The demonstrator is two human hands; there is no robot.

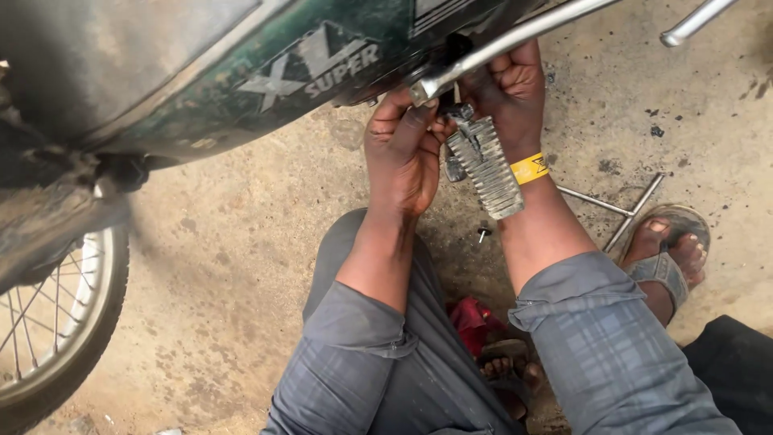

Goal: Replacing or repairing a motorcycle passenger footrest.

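In the upper middle of the frame, the two hands meet under the dark green body of a motorcycle, at the place where a ribbed metal footrest joins the frame. The left hand is on the left side of the footrest, its fingers curled and pressed together around the upper end of the footrest near the mounting point, with the thumb lying over a chrome bar that runs toward the upper right. The right hand is above and to the right, its fingers closed on the bracket just above the footrest; what exactly they pinch I cannot tell, because it is hidden in shadow. The footrest hangs tilted between the two wrists, its lower end pointing to the middle of the frame, touching the right wrist just beside a yellow wristband. Below it, a small bolt lies on the concrete floor. A cross-shaped wrench lies on the floor at the right, near a foot in a sandal. A spoked wheel is at the lower left
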